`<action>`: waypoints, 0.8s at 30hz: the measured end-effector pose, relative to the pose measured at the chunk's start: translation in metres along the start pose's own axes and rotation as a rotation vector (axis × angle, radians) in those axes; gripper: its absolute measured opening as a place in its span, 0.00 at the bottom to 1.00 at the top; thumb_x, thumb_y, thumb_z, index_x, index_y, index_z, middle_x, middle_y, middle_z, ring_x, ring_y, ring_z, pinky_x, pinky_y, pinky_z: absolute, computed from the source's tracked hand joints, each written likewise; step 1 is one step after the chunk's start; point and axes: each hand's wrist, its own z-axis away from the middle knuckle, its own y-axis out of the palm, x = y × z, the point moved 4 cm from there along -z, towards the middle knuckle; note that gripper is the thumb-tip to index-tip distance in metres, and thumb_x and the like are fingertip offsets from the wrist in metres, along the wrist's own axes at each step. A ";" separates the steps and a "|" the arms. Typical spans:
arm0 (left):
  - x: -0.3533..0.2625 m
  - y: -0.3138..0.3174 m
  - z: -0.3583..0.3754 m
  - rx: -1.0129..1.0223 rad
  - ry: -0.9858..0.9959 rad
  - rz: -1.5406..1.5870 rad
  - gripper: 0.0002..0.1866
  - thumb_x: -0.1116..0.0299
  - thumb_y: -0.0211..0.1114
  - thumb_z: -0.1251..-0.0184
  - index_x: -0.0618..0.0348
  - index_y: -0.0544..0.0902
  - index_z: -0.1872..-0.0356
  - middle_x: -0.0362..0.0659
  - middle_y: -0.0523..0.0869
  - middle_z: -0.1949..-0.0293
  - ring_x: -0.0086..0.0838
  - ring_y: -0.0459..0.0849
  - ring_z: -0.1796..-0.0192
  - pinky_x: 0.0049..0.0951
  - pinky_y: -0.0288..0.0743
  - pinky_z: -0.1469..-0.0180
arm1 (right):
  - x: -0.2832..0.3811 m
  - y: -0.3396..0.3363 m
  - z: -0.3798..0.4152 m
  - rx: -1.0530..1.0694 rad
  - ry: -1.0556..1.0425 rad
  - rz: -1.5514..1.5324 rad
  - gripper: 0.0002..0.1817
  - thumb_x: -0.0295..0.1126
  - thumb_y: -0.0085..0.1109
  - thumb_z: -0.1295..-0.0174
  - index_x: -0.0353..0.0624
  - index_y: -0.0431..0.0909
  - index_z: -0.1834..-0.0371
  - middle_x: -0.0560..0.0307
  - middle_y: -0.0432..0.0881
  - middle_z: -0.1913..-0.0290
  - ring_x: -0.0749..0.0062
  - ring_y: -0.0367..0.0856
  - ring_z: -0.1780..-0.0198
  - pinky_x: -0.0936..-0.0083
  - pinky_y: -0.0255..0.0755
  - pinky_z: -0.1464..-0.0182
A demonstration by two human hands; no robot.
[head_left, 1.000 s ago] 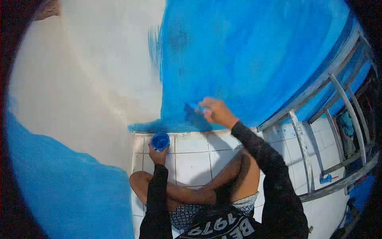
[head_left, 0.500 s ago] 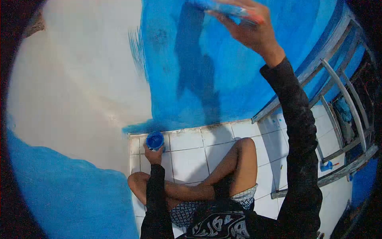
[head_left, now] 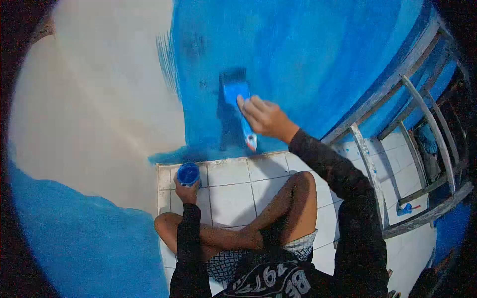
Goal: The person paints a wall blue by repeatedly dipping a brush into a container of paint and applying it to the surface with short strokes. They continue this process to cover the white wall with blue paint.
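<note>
Paintbrush (head_left: 237, 92) in right hand (head_left: 268, 119), out in front of the blue painted wall (head_left: 298, 54). Flat, wide, blue-coated head; slim handle, blue and whitish, reddish at the tip. Long axis runs near upright in view, leaning a bit: bristle end up and slightly left, handle tip down and slightly right. Bristle end is at the wall; exact contact hard to tell. Right fingers (head_left: 252, 107) closed narrow round the brush, near where head meets handle.

Left hand (head_left: 187, 192) holds a small round tub (head_left: 189, 174), open top up, blue inside, glossy; fingers curved round its side, spread only to its width. Tub is near the wall's foot, over the floor (head_left: 231, 198) of pale, smooth square tiles with dark joints.

Blue paint streaky, patchy, some darker smudges. Off-white wall area (head_left: 114, 64) matte, with dry, thin brush strokes along the blue edge. More blue, wavy top edge, on the lower left wall.

Right side: ladder-like frame (head_left: 367, 161), worn, greyish, paint-spotted, bars look bowed. Small blue item (head_left: 406, 209) with a reddish stick-like part on tiles by it. Crossed bare legs (head_left: 293, 208), patterned shorts, black long-sleeved top with pale lettering.
</note>
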 end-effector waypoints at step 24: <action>0.008 0.004 -0.004 0.010 -0.071 0.014 0.42 0.60 0.82 0.60 0.60 0.72 0.41 0.52 0.84 0.52 0.42 0.84 0.48 0.40 0.78 0.45 | 0.066 0.087 0.005 0.273 0.358 -0.701 0.26 0.34 0.65 0.46 0.44 0.76 0.42 0.48 0.80 0.49 0.50 0.80 0.49 0.56 0.77 0.57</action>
